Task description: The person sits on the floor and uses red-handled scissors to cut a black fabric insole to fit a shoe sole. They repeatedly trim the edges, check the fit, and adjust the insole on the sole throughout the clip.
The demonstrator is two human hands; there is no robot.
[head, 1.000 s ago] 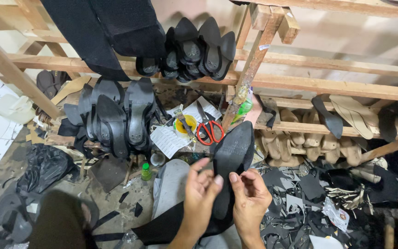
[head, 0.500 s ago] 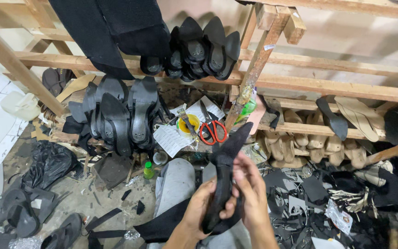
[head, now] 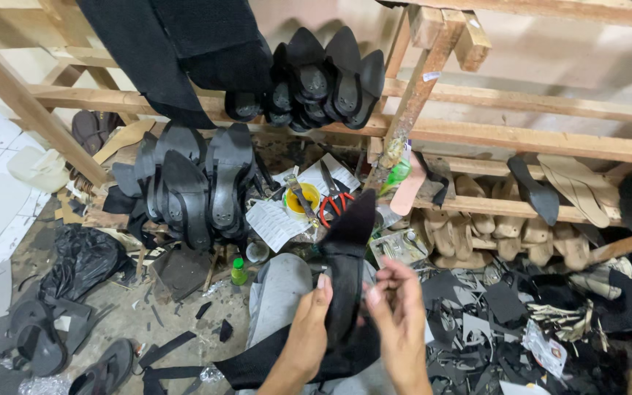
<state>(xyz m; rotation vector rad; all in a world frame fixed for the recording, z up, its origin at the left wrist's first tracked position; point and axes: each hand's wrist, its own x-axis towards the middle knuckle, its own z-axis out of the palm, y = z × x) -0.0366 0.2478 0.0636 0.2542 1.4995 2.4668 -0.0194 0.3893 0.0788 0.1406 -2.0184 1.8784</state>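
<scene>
We held a black pointed shoe (head: pixel 345 271) upright between our hands, its toe pointing up toward the wooden rack (head: pixel 521 139). Our left hand (head: pixel 309 329) was wrapped around the shoe's lower left side, fingers pressed flat against it. Our right hand (head: pixel 396 314) sat on the shoe's right side, fingers loosely spread and curled, thumb touching the black material; we could not tell how firmly it gripped. Below the shoe a strip of black fabric (head: pixel 272 362) trailed across our grey-trousered knee (head: pixel 279 292). Just above the shoe's toe lay red-handled scissors (head: pixel 333 207) beside a yellow glue pot (head: pixel 303 201) and sheets of printed paper (head: pixel 276 223). Left of the shoe stood a cluster of black shoe soles (head: pixel 192 183), heels up, and more hung above the shoe on the rack. A small green bottle (head: pixel 238 272) stood left of the shoe on the floor. Tan shoe forms (head: pixel 477 227) lined the shelf to the shoe's right.
</scene>
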